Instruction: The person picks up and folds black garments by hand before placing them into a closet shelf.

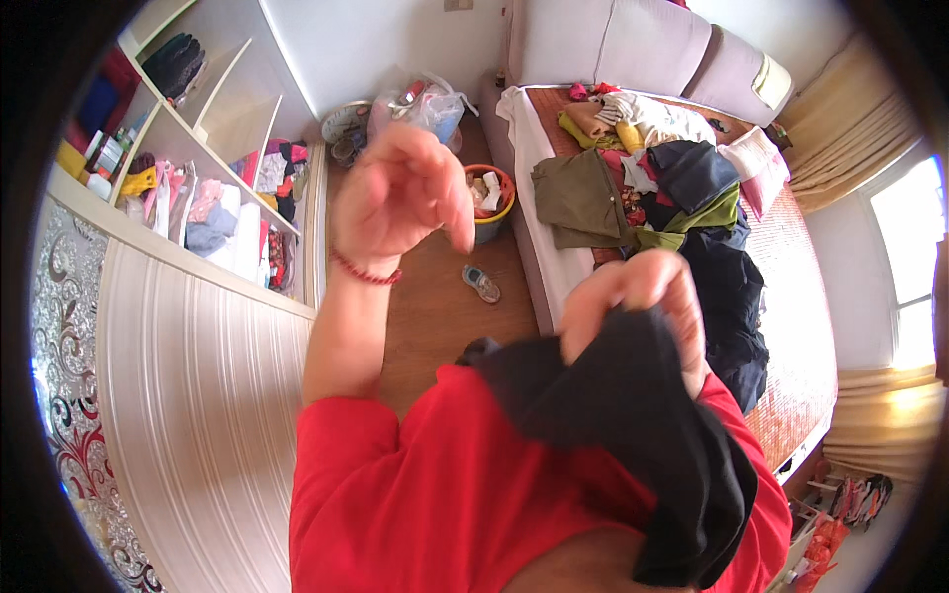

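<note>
My right hand (641, 296) grips a black cloth garment (615, 400) by its upper edge. The garment hangs in front of my red shirt, its lower part falling to the right; what kind it is I cannot tell. My left hand (404, 189) is raised on the other side, blurred, fingers curled but apart and nothing in them. A red beaded bracelet (367, 273) circles that wrist. Beyond my right hand, folded olive trousers (582, 200) lie at the near edge of the bed, beside a heap of mixed clothes with dark garments (723, 296).
An open wardrobe (274, 211) with clothes on its shelves stands on the left. A bucket (493, 222), a single shoe (482, 283) and plastic bags (437, 111) are on the wooden floor. The bed (786, 319) takes up the right, near a curtained window (908, 230).
</note>
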Motion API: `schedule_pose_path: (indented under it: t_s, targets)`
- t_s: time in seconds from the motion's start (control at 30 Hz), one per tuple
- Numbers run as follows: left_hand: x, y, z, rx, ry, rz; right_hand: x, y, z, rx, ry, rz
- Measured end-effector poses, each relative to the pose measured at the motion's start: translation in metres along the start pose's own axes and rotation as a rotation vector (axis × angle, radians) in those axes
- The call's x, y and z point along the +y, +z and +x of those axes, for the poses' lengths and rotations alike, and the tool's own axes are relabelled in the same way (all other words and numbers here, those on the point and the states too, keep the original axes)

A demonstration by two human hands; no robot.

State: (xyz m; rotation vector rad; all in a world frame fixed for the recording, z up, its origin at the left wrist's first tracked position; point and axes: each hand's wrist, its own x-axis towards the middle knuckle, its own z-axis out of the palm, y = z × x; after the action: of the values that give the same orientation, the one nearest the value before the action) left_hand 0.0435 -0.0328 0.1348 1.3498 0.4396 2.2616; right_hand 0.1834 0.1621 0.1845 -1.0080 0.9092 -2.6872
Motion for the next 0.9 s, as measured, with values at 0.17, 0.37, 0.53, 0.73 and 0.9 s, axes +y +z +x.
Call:
schedule_pose_path:
  t_s: [0.17,0.37,0.53,0.73,0.9]
  targets:
    - [-0.110,-0.031,-0.084,0.636,-0.776,0.349,0.010,0.014,0.009,-0.040,0.140,0.152]
    - [-0.155,0.001,-0.116,0.494,-0.650,0.688,0.012,-0.025,0.036,0.072,0.333,0.248]
    - [-0.163,0.003,-0.122,0.439,-0.629,0.825,0.052,-0.180,0.028,0.562,0.424,0.315]
    - [-0.167,-0.005,-0.131,0.302,-0.666,0.944,0.094,-0.253,-0.154,1.009,0.820,0.576]
    - [-0.174,-0.019,-0.127,0.046,-0.742,1.001,0.088,-0.223,-0.172,0.679,0.965,0.476]
